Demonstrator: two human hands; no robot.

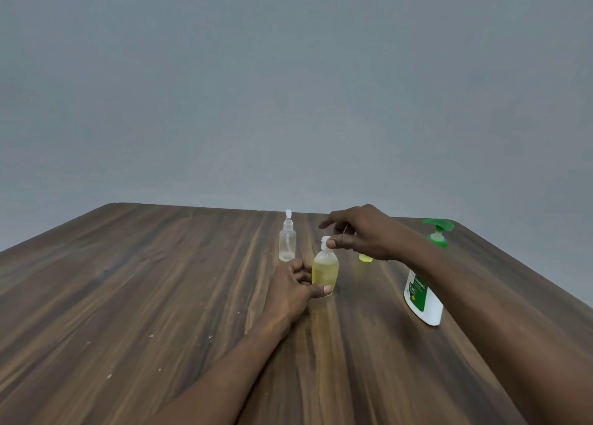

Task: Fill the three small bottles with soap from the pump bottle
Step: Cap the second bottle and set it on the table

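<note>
Dark wood-grain counter (160, 296), pale specks scattered; plain grey wall (288, 88) behind. Far centre: clear small bottle (287, 242), spray cap on, seemingly empty. Just nearer: yellow-filled small bottle (325, 270), upright, gripped low by curled fingers of left hand (293, 285); its white cap (324, 242) pinched by fingers of right hand (364, 232). Behind right hand: third small bottle (365, 258), yellow at base, mostly hidden. Right side: white pump bottle (423, 299), green pump.

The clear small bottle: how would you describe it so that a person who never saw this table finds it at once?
On the wooden table, look toward the far edge, left of the white pump bottle with the green head. There the clear small bottle stands alone, upright and untouched. Unlike the yellow-filled bottle beside it, it shows no soap colour inside.
</note>
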